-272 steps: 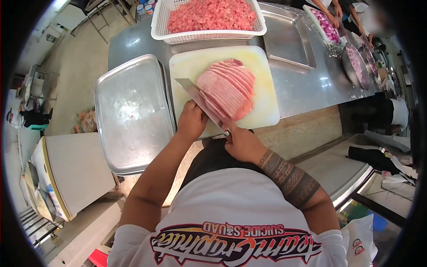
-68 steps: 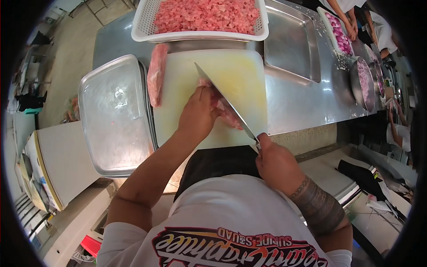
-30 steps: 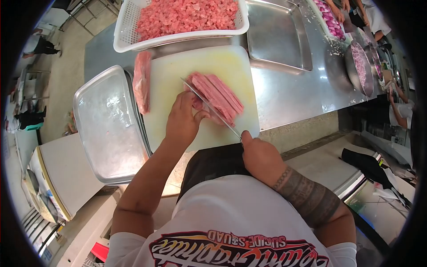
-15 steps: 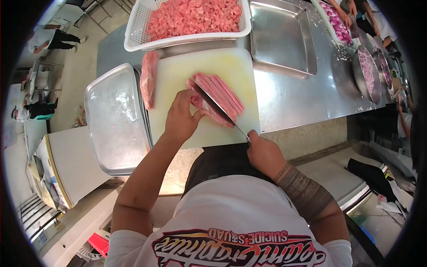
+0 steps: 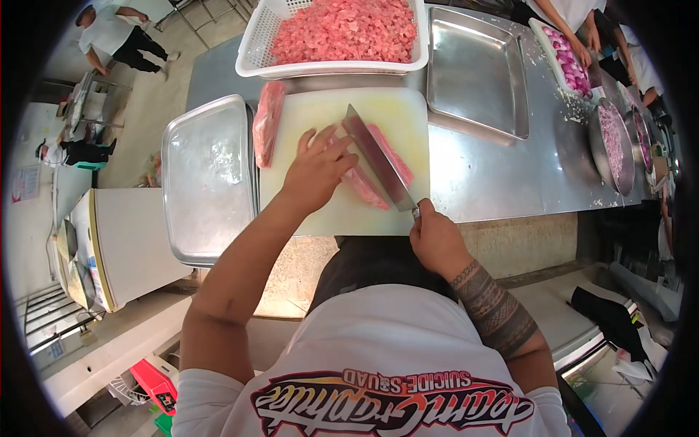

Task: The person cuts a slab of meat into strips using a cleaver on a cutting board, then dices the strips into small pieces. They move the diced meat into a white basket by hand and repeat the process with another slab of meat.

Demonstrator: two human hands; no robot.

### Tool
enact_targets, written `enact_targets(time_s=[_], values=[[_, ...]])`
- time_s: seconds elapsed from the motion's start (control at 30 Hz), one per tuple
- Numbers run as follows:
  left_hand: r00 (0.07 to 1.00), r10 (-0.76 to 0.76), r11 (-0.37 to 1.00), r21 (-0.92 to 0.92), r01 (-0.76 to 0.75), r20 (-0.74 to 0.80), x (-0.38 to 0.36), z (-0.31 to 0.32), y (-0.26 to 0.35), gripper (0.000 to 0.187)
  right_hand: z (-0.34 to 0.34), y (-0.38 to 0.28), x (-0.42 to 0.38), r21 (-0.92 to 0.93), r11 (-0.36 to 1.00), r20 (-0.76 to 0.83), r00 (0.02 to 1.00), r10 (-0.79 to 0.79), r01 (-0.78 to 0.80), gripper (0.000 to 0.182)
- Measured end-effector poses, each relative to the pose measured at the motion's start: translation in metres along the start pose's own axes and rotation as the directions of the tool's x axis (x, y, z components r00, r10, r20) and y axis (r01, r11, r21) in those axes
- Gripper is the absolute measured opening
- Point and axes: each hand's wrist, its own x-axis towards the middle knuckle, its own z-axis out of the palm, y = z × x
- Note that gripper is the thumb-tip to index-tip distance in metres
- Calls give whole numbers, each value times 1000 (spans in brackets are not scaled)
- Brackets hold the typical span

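Observation:
My right hand [image 5: 439,237] is wrapped round the handle of a broad-bladed knife [image 5: 377,156], its blade slanting up and left over a white cutting board [image 5: 309,218]. Left of the blade, my left hand [image 5: 318,166] curls its fingers over the upper end of a piece of raw meat [image 5: 368,191], partly covering it. Cut strips of meat [image 5: 393,154] lie just right of the blade, partly hidden behind it. A longer slab of raw meat [image 5: 269,124] rests along the board's left edge.
Behind the board stands a white perforated basket [image 5: 255,62] of diced meat. Metal trays flank the board, one on the left [image 5: 207,182] and one at the back right [image 5: 477,76]. Farther right, people work near a tray of red onions [image 5: 571,64] and a bowl of chopped onion [image 5: 615,142].
The knife has come away from the cut strips, its flat face now showing. My left hand has shifted right and up across the meat. The whole view has moved slightly.

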Motion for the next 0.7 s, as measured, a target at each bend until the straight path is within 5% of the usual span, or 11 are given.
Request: enact_targets(time_s=[0.1, 0.3, 0.5, 0.6, 0.7], values=[[979, 151, 979, -157, -129, 138, 3, 25, -18, 39, -2, 2, 4, 0, 1000, 5, 1000, -4, 4, 18], [946, 138, 929, -370, -21, 294, 18, 16, -33, 36, -1, 2, 3, -1, 1000, 14, 1000, 11, -11, 19], [987, -15, 939, -337, 70, 162, -15, -36, -40, 38, 6, -1, -1, 9, 999, -2, 999, 40, -40, 21], [939, -48, 948, -281, 151, 341, -52, -24, -57, 40, 0, -12, -5, 25, 1000, -1, 1000, 13, -13, 22], [951, -39, 968, -223, 112, 307, -71, -1, -58, 41, 5, -16, -5, -71, 991, -112, 986, -121, 113, 24]])
